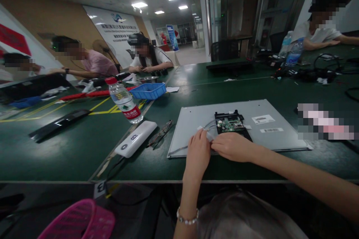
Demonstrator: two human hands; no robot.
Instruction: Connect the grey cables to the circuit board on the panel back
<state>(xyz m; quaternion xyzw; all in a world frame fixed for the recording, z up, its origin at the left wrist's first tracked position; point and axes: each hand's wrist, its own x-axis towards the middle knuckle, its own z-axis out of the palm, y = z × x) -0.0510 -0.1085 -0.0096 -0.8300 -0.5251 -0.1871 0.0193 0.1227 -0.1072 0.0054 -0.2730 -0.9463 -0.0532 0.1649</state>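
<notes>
A flat grey panel [269, 108] lies on the green table, with a green circuit board [230, 126] in a black frame at its middle. Grey cables [209, 124] run from the board toward the left. My left hand [198, 149] rests over the panel's front part, fingers bent together at a small whitish piece [204, 131]. My right hand [231, 147] meets it from the right, its fingers pinched beside the same piece. What exactly sits between the fingertips of either hand is hidden.
Left of the panel are glasses [160, 134], a white power bank [136, 139], a water bottle [125, 101] and a blue tray [148, 91]. A pink basket [97, 218] stands below the table edge. Several people sit around the table. A black stand [230, 66] lies farther back.
</notes>
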